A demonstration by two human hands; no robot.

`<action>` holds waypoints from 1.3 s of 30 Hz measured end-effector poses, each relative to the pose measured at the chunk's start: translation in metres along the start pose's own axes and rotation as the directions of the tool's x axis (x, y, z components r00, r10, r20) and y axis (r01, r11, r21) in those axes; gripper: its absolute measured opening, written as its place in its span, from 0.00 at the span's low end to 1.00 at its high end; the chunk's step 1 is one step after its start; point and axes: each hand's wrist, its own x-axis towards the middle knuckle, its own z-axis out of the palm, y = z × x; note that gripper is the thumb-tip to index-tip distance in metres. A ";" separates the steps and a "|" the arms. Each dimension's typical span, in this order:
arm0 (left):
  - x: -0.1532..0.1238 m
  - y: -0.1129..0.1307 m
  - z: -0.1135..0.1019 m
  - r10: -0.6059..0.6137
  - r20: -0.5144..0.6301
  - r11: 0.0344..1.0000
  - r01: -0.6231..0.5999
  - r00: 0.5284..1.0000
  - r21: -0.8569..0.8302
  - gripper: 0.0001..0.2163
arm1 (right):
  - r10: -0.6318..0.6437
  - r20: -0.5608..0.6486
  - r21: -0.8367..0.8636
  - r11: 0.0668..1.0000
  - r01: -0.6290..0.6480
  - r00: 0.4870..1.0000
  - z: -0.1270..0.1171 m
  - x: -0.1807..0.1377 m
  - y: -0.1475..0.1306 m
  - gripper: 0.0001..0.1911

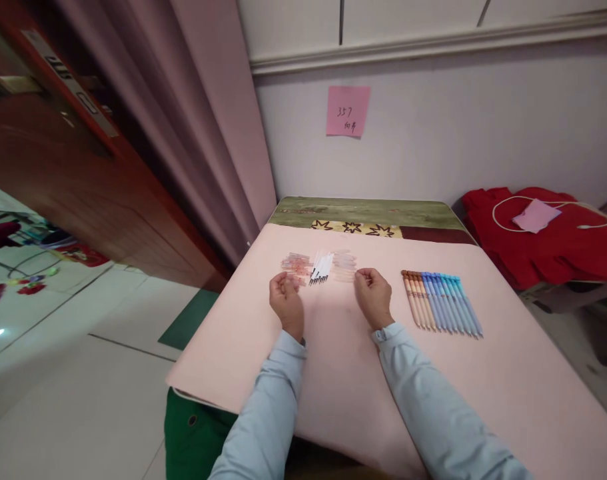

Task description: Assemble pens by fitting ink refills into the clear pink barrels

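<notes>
Right hand [374, 297] near pale tubes [344, 260]; pens [440, 303] rightward, red cloth [578, 247] beyond.

Open lane: pink table cover [336, 360] between left hand [286, 301] and right hand [374, 297], up to white refills [322, 265]. Reddish translucent tubes [296, 263] and pale tubes [344, 261] flank those, blocking straight ahead. Rightward, pen row [442, 303] obstructs; cover beyond it passable.
</notes>
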 end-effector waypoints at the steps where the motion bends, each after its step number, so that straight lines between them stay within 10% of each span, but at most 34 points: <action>1: 0.006 -0.002 -0.003 0.025 -0.039 0.999 -0.023 0.999 0.042 0.10 | -0.006 0.009 -0.035 0.999 0.006 1.000 0.000 0.000 -0.001 0.13; 8: 0.016 0.002 -0.025 0.262 0.041 0.848 -0.251 0.964 0.467 0.09 | 0.006 -0.002 -0.094 0.996 -0.006 1.000 0.001 0.002 -0.003 0.13; 17: 0.009 0.011 -0.016 0.132 0.115 0.651 -0.173 0.985 0.739 0.18 | -0.005 -0.023 -0.109 0.994 0.002 1.000 0.001 0.003 0.002 0.14; 22: 0.004 0.013 -0.013 0.062 0.234 0.623 -0.221 0.970 0.750 0.42 | 0.008 -0.009 -0.103 0.995 -0.009 1.000 0.001 0.003 0.002 0.15; 32: 0.003 0.012 -0.012 0.039 0.200 0.671 -0.174 0.979 0.721 0.40 | -0.001 0.003 -0.113 0.994 0.001 1.000 0.000 0.002 0.000 0.14; 39: -0.002 0.008 -0.008 0.319 0.192 0.881 -0.365 0.928 0.300 0.35 | -0.171 -0.014 -0.097 0.981 0.169 0.985 0.002 -0.002 -0.001 0.14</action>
